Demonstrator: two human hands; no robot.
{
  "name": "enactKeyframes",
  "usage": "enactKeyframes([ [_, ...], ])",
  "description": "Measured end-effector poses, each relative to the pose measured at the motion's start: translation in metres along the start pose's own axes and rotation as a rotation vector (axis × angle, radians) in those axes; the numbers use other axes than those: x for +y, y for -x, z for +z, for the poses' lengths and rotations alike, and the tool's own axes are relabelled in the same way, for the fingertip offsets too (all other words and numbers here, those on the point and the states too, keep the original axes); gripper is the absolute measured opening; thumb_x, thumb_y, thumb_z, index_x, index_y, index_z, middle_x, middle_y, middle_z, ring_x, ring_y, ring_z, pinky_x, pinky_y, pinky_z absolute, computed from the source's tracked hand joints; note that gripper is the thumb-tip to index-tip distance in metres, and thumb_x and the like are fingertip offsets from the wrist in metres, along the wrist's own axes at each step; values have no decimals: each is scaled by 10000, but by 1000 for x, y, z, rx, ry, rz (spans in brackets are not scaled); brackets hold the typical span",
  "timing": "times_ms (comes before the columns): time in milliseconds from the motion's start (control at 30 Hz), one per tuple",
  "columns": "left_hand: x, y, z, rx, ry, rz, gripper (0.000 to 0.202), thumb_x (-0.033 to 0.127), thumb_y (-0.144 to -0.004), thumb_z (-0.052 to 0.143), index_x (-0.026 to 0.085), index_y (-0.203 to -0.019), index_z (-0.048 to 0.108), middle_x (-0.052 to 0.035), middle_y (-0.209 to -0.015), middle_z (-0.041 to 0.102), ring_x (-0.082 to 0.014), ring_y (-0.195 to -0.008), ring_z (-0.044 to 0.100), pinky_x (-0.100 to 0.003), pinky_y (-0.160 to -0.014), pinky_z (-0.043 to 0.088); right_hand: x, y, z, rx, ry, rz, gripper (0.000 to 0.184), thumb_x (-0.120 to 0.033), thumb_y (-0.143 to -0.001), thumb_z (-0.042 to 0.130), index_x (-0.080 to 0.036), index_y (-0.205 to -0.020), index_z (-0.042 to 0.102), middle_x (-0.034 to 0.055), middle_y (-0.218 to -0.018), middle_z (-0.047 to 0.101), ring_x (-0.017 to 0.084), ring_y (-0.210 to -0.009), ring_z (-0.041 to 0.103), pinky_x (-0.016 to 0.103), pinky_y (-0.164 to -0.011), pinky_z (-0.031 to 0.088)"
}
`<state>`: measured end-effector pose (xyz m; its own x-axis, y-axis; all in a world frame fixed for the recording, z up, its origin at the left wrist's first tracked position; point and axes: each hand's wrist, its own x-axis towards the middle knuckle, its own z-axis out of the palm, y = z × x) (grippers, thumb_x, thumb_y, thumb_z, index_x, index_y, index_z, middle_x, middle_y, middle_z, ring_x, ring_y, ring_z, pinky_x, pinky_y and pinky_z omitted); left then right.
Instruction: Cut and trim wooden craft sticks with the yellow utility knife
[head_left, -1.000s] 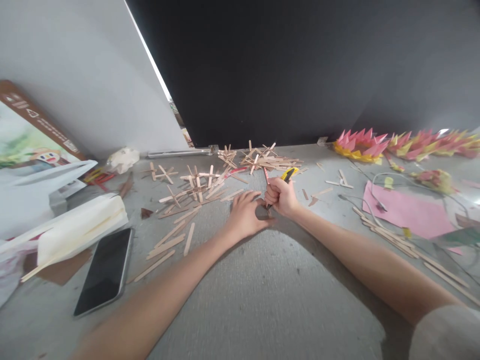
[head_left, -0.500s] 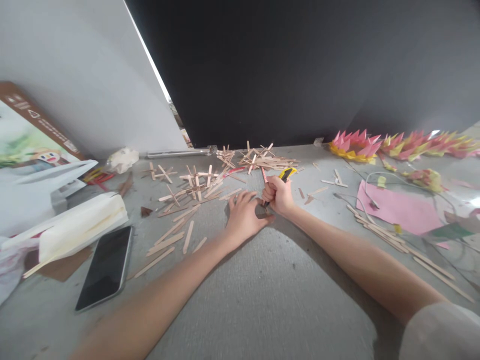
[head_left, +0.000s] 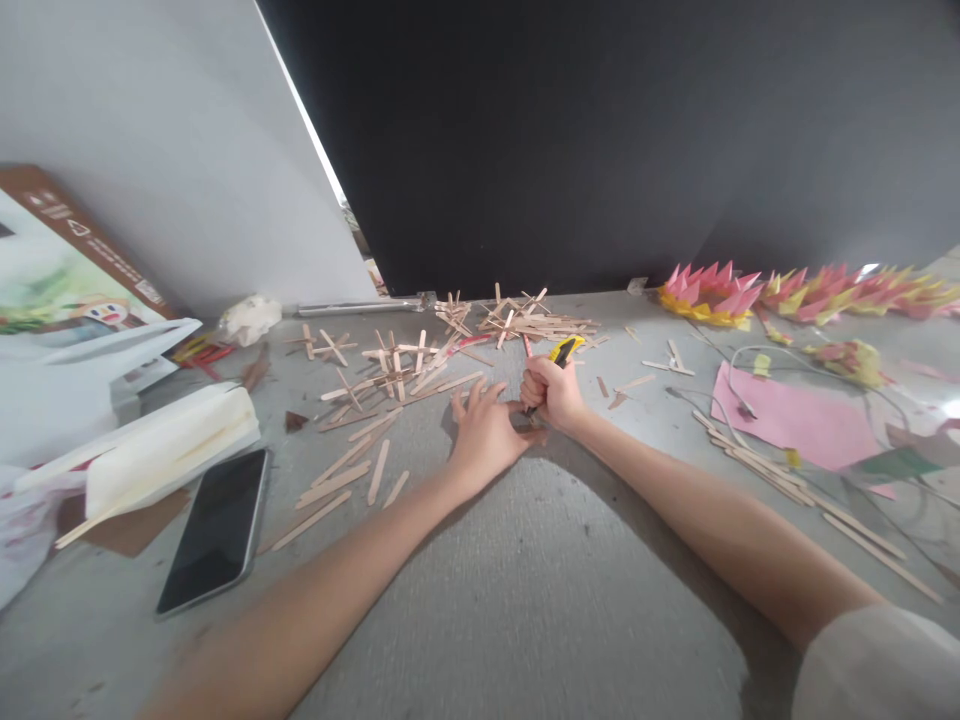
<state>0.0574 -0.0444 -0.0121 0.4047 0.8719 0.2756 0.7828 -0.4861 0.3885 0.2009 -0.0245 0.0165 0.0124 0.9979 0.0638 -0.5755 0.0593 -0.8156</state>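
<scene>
Toward the body from the left hand (head_left: 484, 435) and right hand (head_left: 555, 390), the bare table (head_left: 525, 590) leaves open room between the forearms. Beyond both, piled sticks (head_left: 551, 325) and a black board (head_left: 600, 150) block passage; leftward, a phone (head_left: 214, 530) does.

I have the left hand (head_left: 486, 432) palm down, its fingers (head_left: 475, 402) slightly parted and its thumb (head_left: 531, 436) extended rightward, the right hand (head_left: 555, 388) curled into a fist just beside those fingertips, and the left forearm (head_left: 352, 580) and right forearm (head_left: 697, 520) diverging behind the fingers.
</scene>
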Motion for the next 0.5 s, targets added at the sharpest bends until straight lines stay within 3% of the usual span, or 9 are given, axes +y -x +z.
enactKeyframes([
  [67, 8, 6, 2, 67, -13, -9, 413, 665, -810, 861, 314, -1027, 856, -130, -1495, 671, -511, -1565, 376, -833, -1241, 180, 0, -1, -1, 13, -4, -2, 540, -298, -709, 745, -269, -527, 237, -111, -400, 241, 36, -364, 139, 242, -381, 140],
  [100, 10, 6, 1, 43, -9, -13, 408, 661, -820, 853, 309, -1025, 856, -126, -1522, 655, -506, -1575, 365, -825, -1245, 195, 1, -2, -1, 17, -5, -3, 542, -299, -712, 742, -269, -529, 232, -112, -401, 237, 36, -365, 137, 241, -380, 140],
  [267, -7, -24, -20, -332, -10, -54, 519, 641, -695, 940, 372, -1131, 855, -40, -1771, 402, -505, -1666, 196, -800, -1283, 143, 2, -3, -2, 3, -3, 2, 530, -289, -705, 729, -269, -523, 231, -109, -400, 239, 38, -366, 140, 238, -383, 144],
  [333, -16, -35, -26, -419, -15, -13, 575, 646, -654, 957, 396, -1160, 849, -10, -1804, 336, -499, -1678, 167, -762, -1308, 124, 2, -3, -3, -12, 1, 9, 532, -292, -713, 728, -271, -533, 228, -108, -402, 245, 39, -365, 145, 238, -386, 152],
  [400, -19, -36, -27, -410, -11, 1, 583, 655, -651, 956, 394, -1162, 850, -11, -1798, 350, -486, -1678, 186, -726, -1326, 125, 2, -3, -3, -25, 6, 15, 539, -296, -721, 731, -275, -547, 222, -109, -405, 248, 41, -368, 144, 238, -388, 159],
  [500, -12, -24, -19, -287, -18, -29, 535, 656, -669, 952, 366, -1110, 864, -40, -1750, 433, -489, -1660, 224, -748, -1317, 121, 3, -1, -3, -32, 12, 19, 545, -295, -719, 742, -276, -549, 224, -112, -409, 241, 41, -368, 144, 238, -386, 169],
])
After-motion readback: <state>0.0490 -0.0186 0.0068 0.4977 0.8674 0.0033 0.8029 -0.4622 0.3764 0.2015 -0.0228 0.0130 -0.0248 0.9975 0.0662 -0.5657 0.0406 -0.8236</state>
